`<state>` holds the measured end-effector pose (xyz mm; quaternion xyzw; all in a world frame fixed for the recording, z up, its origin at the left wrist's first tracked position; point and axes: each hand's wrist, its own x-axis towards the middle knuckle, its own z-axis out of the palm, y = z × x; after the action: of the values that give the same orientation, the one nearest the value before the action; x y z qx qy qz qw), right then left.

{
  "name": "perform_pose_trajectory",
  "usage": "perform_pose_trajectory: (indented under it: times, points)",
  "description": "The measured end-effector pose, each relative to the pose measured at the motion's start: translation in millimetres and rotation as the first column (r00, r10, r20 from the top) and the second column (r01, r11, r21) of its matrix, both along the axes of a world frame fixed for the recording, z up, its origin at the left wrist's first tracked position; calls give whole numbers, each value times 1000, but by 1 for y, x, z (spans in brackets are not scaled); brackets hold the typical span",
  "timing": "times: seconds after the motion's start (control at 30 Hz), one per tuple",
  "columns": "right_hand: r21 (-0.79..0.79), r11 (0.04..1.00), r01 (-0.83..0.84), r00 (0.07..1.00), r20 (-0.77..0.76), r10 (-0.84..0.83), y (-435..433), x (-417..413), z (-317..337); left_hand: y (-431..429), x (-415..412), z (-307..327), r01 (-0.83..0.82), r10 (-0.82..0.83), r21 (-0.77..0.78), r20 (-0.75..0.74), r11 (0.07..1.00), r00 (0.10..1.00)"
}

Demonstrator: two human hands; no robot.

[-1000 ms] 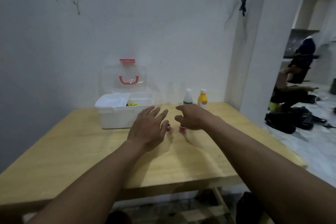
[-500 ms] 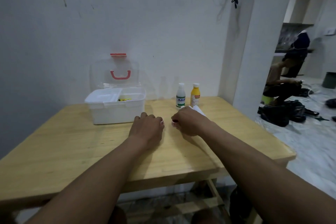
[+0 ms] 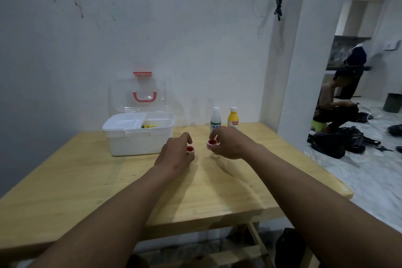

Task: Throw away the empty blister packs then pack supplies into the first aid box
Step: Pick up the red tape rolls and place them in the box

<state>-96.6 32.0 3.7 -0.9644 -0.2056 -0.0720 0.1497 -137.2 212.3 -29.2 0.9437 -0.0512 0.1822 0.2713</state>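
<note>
Packing step, as I judge it: both hands hold small supplies near the box.
The left hand point(image 3: 176, 154) pinches a red-topped pot point(image 3: 190, 149) and the right hand point(image 3: 230, 144) a second pot point(image 3: 212, 142), each grip curled closed, over the tabletop point(image 3: 87, 180). The open first aid box point(image 3: 134, 143) sits at ten o'clock; next, carry both pots there and release inside.

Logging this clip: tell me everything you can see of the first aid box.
The first aid box is a white, plastic-looking tub standing upright on the wooden table, at its far left near the wall. Its clear lid is swung open and stands up behind it, with a red handle and a red latch at the top edge. A white tray fills the left of the inside; something yellow lies to its right. The left hand and right hand are apart from it.
</note>
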Motion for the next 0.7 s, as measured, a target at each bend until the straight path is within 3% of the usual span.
perform_pose_trajectory:
  times: [0.27,0.4,0.7]
  points:
    - [222,975,-1,1000,24,-5,14,10,31,16,2,49,-45,76,-197,151,979,986]
    - [263,964,-19,1000,17,15,34,18,50,39,8,73,-95,137,-203,204,974,969]
    - [305,947,-100,995,34,94,92,46,74,103,23,99,-210,242,-186,172,960,955]
